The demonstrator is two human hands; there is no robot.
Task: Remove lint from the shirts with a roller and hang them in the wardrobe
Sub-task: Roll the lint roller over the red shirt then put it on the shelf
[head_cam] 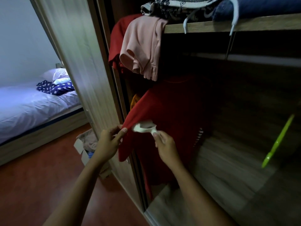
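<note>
A red shirt [171, 115] hangs inside the dark open wardrobe [244, 25]. My left hand [109, 142] pinches the hem of its left sleeve between thumb and fingers and holds it taut. My right hand [164, 145] grips a crumpled white sticky sheet [144, 127] that touches the sleeve near its edge. No roller handle shows. A pink shirt [141, 49] and another red garment [117, 43] hang over the end of the upper shelf.
The wardrobe's sliding door [84, 66] stands left of the shirt. A green hanger [278, 141] lies at the right inside the wardrobe. A cardboard box [84, 147] of clothes sits on the wooden floor. A bed [32, 108] with a star-print cloth is at the left.
</note>
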